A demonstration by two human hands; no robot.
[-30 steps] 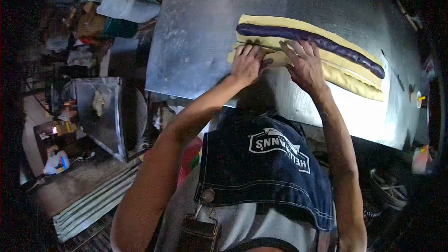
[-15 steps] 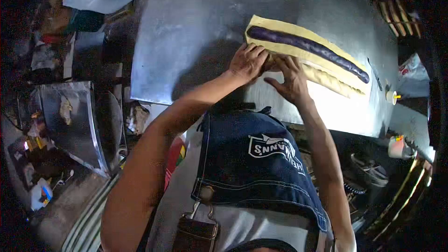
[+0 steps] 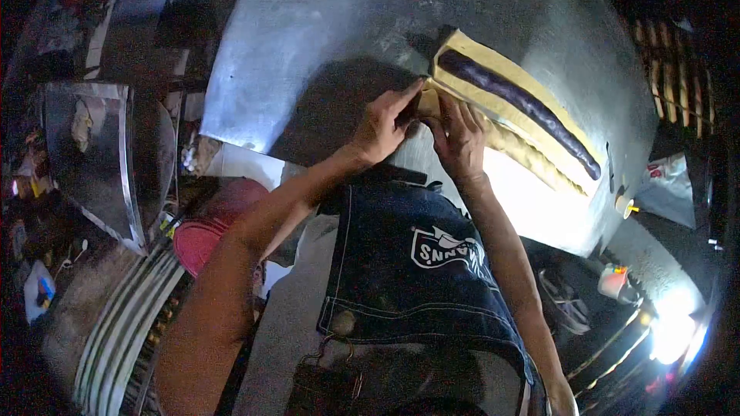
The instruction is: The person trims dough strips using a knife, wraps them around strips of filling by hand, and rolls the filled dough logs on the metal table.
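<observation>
Both your hands are on the dough. Your left hand (image 3: 383, 125) points its index finger at the left end of the strip (image 3: 493, 60), and your right hand (image 3: 461, 141) lies just beside it, fingers bent over the dough and thumb turned toward the left. You have two hands at work; whether either one is pinched shut on the dough, I cannot tell.

Closest to you is one dark apron (image 3: 408, 262) with white lettering. Beside your left forearm sits a red, rounded thing (image 3: 204, 239), partly hidden by the arm. Left of that runs a row of pale slats (image 3: 116, 339), too overlapped to count.

Across the bench (image 3: 324, 15), the near dough is one pale, bumpy fold (image 3: 524, 152), running from your right fingers off to the right. Just beyond it is the one yellow strip, slanting down to the right, with one purple roll (image 3: 516, 98) lying lengthwise on it. Your hands hide how fold and strip meet at the left.

I count two containers on your right: one white cup (image 3: 623, 206) by the bench's right edge, with one yellow piece sticking out, and one tub (image 3: 614, 283) lower down, showing red and orange; its contents are unclear. Past the cup is one pale bag (image 3: 671, 185). Far left stands one metal-edged panel (image 3: 85, 162).
</observation>
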